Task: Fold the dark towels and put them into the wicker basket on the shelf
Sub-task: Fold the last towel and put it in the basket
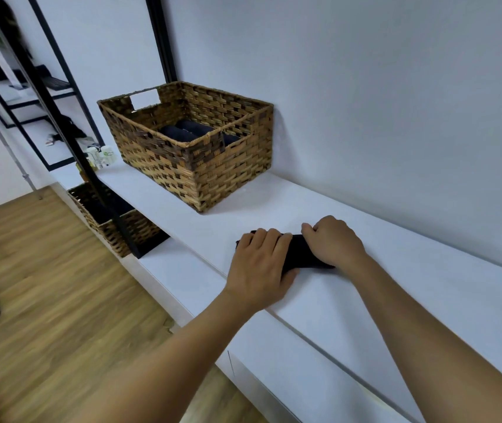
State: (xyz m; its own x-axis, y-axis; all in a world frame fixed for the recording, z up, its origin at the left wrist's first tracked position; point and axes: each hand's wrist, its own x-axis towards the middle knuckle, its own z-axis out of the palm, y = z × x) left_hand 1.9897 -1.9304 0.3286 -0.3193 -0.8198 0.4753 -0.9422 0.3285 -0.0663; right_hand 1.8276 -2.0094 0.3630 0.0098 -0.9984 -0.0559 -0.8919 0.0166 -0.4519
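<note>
A small dark towel (300, 253) lies bunched into a narrow roll on the white shelf (411, 300), near its front edge. My left hand (259, 264) lies over the towel's left end, fingers curled over the top and thumb pressed to its near side. My right hand (333, 241) grips the right end with bent fingers. Most of the towel is hidden under both hands. The wicker basket (188, 175) stands further back and to the left on the same shelf. Inside it lie rolled dark towels (182, 132).
The white wall (365, 102) runs close behind the shelf. A black metal post (91, 166) stands left of the basket. A second wicker basket (121, 230) sits on a lower level. Small bottles (100, 155) stand behind the post. Wooden floor (45, 300) lies to the left.
</note>
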